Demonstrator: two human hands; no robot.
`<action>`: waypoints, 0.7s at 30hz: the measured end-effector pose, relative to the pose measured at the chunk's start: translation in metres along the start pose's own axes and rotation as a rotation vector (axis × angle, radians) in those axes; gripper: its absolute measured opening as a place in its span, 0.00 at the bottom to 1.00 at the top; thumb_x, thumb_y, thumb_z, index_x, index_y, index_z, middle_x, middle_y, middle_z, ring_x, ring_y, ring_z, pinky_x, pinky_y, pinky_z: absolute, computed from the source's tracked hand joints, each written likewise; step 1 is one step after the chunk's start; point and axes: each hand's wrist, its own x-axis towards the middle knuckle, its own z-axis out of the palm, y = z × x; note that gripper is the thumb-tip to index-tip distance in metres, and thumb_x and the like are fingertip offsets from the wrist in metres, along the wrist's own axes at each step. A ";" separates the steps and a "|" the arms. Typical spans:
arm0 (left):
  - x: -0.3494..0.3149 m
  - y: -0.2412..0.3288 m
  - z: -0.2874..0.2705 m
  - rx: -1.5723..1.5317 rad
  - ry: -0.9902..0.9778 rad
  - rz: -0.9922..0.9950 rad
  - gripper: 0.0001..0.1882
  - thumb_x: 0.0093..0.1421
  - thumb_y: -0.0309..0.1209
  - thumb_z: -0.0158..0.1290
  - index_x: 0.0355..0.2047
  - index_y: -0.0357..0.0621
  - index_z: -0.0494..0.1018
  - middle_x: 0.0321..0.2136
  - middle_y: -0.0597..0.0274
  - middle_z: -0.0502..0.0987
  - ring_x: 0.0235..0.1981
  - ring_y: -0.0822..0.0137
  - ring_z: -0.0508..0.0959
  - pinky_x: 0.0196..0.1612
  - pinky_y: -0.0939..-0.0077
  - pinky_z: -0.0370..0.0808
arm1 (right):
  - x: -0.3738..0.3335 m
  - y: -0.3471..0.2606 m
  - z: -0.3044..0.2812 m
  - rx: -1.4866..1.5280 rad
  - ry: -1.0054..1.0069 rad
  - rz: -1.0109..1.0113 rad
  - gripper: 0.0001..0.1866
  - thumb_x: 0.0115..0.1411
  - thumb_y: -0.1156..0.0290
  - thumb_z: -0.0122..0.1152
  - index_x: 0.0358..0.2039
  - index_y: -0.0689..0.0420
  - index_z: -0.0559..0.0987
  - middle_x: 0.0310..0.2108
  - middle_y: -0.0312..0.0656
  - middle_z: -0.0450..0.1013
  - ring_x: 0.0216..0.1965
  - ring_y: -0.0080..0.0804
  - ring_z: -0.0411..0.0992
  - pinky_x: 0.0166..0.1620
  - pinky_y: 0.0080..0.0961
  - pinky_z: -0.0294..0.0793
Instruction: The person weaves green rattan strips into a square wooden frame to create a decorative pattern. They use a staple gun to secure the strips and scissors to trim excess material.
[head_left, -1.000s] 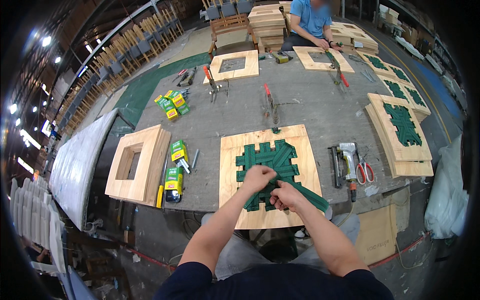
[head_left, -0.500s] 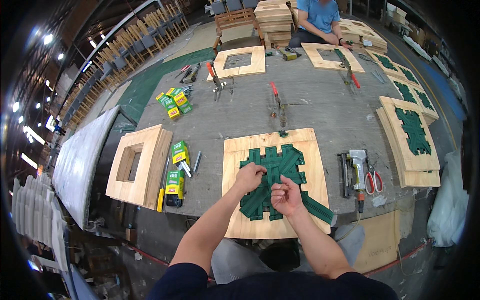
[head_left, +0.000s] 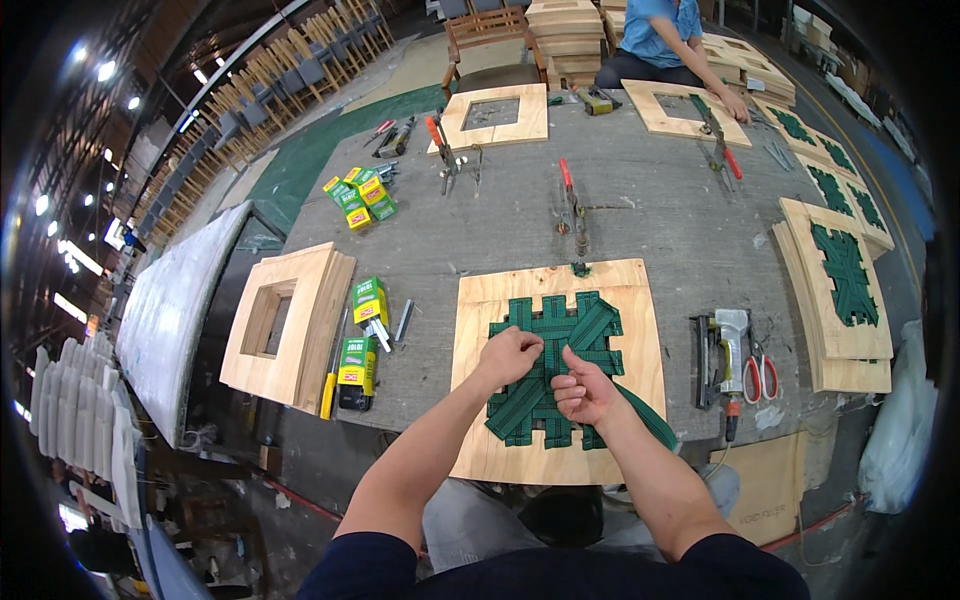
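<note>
A square plywood panel (head_left: 500,284) at the table's near edge carries interwoven dark green webbing straps (head_left: 520,407) across its middle. Over the upper left of the weave, my left hand (head_left: 511,356) is closed, thumb and fingertips pinched together at a strap. My right hand (head_left: 584,390) hovers over the right part, fingers curled and thumb raised, around the strap whose loose tail (head_left: 652,420) bends down past the panel's right edge. What lies inside the curled fingers is partly hidden.
Right of the panel lie a staple gun (head_left: 731,350) and red-handled scissors (head_left: 760,376). To the left are staple boxes (head_left: 357,366), a yellow-handled tool (head_left: 328,394) and stacked wooden frames (head_left: 250,330). Webbed panels (head_left: 825,355) stand far right. Across the table sits a co-worker (head_left: 660,45).
My right hand has turned, its thumb now pointing up, and the strap tail has bent into a curve. My left hand stays at the weave. The co-worker's arm has reached further right.
</note>
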 end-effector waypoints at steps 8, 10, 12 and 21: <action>0.011 0.002 0.005 -0.192 -0.018 -0.261 0.12 0.56 0.35 0.64 0.36 0.40 0.86 0.28 0.53 0.85 0.32 0.65 0.84 0.40 0.67 0.79 | 0.001 0.006 0.006 -0.047 0.076 -0.075 0.33 0.66 0.34 0.57 0.20 0.50 0.67 0.15 0.26 0.57 0.14 0.17 0.58 0.20 0.18 0.59; 0.014 0.004 0.007 -0.144 -0.027 -0.315 0.12 0.55 0.38 0.65 0.36 0.47 0.87 0.34 0.54 0.86 0.37 0.60 0.85 0.45 0.63 0.80 | 0.002 0.010 0.007 -0.013 0.057 -0.138 0.32 0.66 0.35 0.58 0.22 0.52 0.67 0.17 0.27 0.59 0.16 0.19 0.60 0.22 0.19 0.61; 0.012 0.007 0.009 -0.118 -0.019 -0.358 0.11 0.55 0.39 0.65 0.36 0.51 0.87 0.37 0.54 0.87 0.40 0.57 0.86 0.47 0.62 0.80 | 0.005 0.016 0.009 0.049 0.047 -0.225 0.31 0.67 0.37 0.59 0.25 0.54 0.69 0.19 0.29 0.62 0.19 0.22 0.62 0.24 0.21 0.63; 0.007 0.028 0.004 -0.038 -0.003 -0.424 0.09 0.56 0.36 0.62 0.35 0.52 0.87 0.39 0.54 0.86 0.44 0.56 0.86 0.48 0.62 0.81 | 0.014 0.027 0.027 0.166 0.180 -0.447 0.28 0.69 0.43 0.58 0.36 0.61 0.71 0.26 0.36 0.68 0.25 0.28 0.67 0.30 0.26 0.68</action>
